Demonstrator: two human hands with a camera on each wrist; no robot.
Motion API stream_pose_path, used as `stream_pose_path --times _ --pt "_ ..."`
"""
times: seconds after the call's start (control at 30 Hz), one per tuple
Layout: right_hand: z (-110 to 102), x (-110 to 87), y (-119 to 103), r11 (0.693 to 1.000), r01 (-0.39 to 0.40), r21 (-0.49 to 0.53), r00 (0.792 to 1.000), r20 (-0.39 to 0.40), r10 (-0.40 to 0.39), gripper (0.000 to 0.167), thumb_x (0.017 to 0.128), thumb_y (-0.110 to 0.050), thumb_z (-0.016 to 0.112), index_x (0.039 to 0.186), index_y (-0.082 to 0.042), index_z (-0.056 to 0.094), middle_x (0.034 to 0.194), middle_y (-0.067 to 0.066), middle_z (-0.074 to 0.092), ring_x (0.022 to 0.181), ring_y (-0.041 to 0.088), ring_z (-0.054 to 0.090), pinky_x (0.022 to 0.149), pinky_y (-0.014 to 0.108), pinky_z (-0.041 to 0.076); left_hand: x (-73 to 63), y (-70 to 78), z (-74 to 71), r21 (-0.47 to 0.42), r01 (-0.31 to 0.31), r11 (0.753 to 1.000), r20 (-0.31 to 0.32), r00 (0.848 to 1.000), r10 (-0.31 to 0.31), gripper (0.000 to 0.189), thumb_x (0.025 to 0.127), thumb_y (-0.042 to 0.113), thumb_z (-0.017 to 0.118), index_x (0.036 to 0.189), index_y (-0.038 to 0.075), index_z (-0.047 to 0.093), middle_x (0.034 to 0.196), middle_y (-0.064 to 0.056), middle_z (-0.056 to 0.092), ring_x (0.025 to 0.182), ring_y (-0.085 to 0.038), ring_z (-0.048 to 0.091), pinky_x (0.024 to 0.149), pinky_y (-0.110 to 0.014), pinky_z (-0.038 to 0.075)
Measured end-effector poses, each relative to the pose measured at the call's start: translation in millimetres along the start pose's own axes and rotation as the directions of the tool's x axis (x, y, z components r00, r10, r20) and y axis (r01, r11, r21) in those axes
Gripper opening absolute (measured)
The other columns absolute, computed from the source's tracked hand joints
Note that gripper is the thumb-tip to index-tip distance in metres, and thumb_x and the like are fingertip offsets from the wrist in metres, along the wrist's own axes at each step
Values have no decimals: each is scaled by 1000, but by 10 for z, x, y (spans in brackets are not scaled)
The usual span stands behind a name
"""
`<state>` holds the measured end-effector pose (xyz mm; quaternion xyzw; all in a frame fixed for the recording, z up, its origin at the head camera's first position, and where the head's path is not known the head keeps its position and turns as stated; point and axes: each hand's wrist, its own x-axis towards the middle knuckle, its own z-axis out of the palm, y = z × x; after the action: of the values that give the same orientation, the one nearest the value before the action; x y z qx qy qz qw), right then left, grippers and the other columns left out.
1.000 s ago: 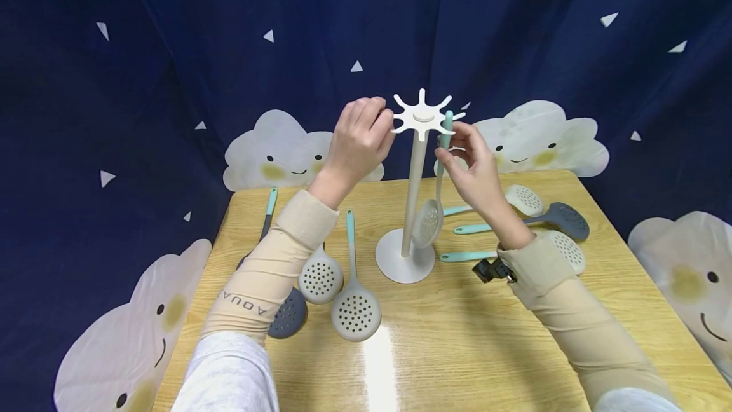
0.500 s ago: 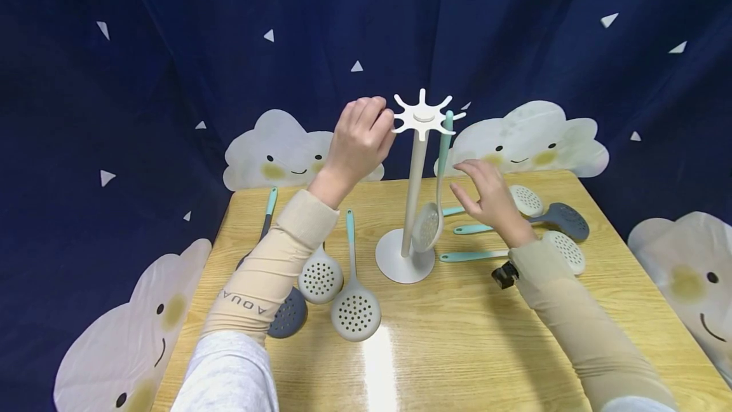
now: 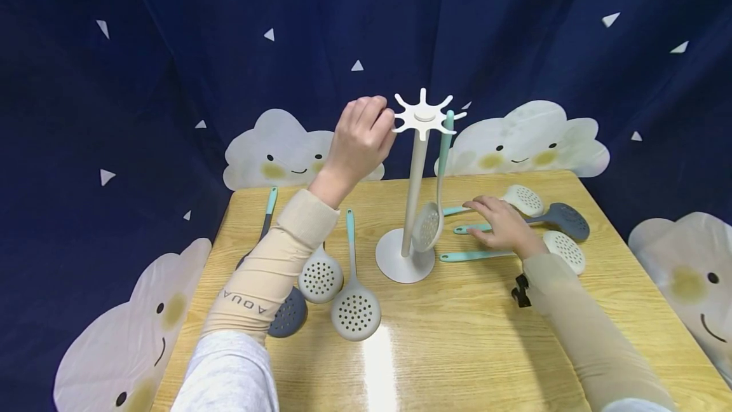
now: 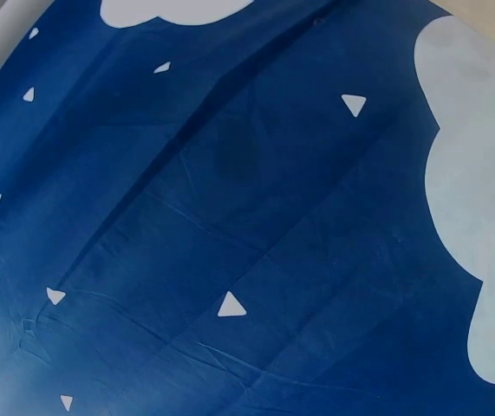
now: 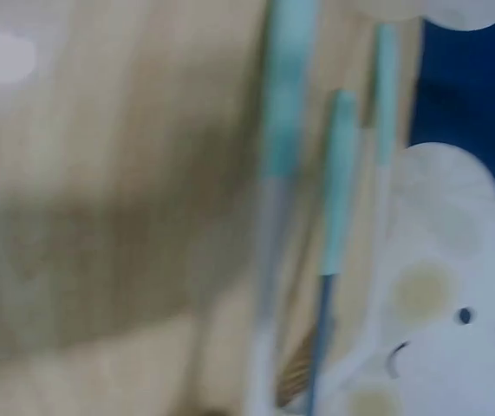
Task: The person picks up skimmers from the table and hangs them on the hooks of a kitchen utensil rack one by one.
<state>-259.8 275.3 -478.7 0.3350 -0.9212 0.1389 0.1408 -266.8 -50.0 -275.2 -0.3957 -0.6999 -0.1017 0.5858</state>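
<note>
My left hand (image 3: 360,135) grips the left side of a white utensil rack (image 3: 413,189), its fingers curled at the ends of the top hooks. From a right-hand hook hangs a grey skimmer (image 3: 427,227) by its mint handle, upright beside the post. Low over the right side of the table, my right hand (image 3: 503,226) has thumb and fingers spread around the mint-handled dark slotted turner (image 3: 566,221). In the right wrist view, blurred, the turner's handle (image 5: 338,182) lies between two other mint handles. The left wrist view shows mostly curtain.
Two pale skimmers flank the turner, a back one (image 3: 525,201) and a front one (image 3: 565,252). Left of the rack lie two more pale skimmers (image 3: 356,315) and a dark slotted head (image 3: 288,313), partly behind the left forearm. A navy curtain (image 3: 309,11) hangs behind the table (image 3: 457,348).
My right hand has let go of the hanging skimmer's handle and moved down and right to the utensils on the table. The left hand has stayed at the rack.
</note>
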Motion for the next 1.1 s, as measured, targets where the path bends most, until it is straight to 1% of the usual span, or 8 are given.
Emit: stream_pose_path --times 0.1,0.17,0.23,0.37,0.57,0.7,0.87,1.1 --pt "104 -132 45 998 -57 10 993 107 56 57 79 -28 68 128 -8 48 122 16 48 112 35 45 93 56 32 -2 -2 3 4 -2 1000 -3 1000 2 3 79 0 53 79 -2 51 88 -15 55 78 -30 51 70 -36 44" --pt "161 -204 59 997 -78 11 987 143 76 58 78 -27 69 128 -8 47 123 16 49 114 36 44 94 57 31 -3 -3 5 7 -3 1000 -5 1000 3 5 77 -1 56 79 -2 51 88 -15 55 78 -30 51 70 -36 44" --pt "214 -269 69 996 -91 19 983 160 87 58 78 -27 70 127 -7 48 122 17 49 113 38 45 93 58 31 -4 -4 5 7 -4 1000 -4 1000 4 5 77 -1 56 79 -2 51 88 -15 55 77 -30 51 70 -36 44" --pt "298 -375 92 991 -131 28 975 182 123 57 76 -29 72 124 -7 51 118 17 52 108 38 49 89 58 37 -6 -4 4 5 -2 1000 -1 1000 2 3 81 0 52 79 -2 51 88 -15 55 78 -30 51 70 -36 44" --pt "409 -505 131 986 -165 19 959 235 156 55 75 -31 73 121 -6 54 111 14 56 95 33 56 77 50 47 -9 1 7 4 -1 1000 1 1000 1 2 80 0 53 79 -2 51 88 -15 55 78 -30 51 70 -36 44" --pt "448 -560 133 985 -159 68 960 244 138 48 76 -25 72 117 -4 56 108 13 57 90 28 58 76 46 48 -11 7 12 1 0 1000 -4 1000 0 3 78 -1 54 79 -2 51 88 -15 55 78 -30 51 70 -36 44" --pt "476 -590 134 987 -128 99 968 229 103 42 77 -17 71 114 -2 58 101 11 59 87 26 58 74 43 49 -8 5 15 -2 9 1000 -6 1000 -9 5 82 2 50 79 -2 52 88 -16 55 78 -30 51 71 -36 44" --pt "530 -607 123 979 -140 145 965 240 102 33 80 -10 67 111 -3 59 102 12 60 87 26 58 74 43 49 -2 5 13 -7 12 1000 -6 1000 -12 7 83 1 49 78 -2 51 88 -15 54 78 -30 51 70 -36 44"
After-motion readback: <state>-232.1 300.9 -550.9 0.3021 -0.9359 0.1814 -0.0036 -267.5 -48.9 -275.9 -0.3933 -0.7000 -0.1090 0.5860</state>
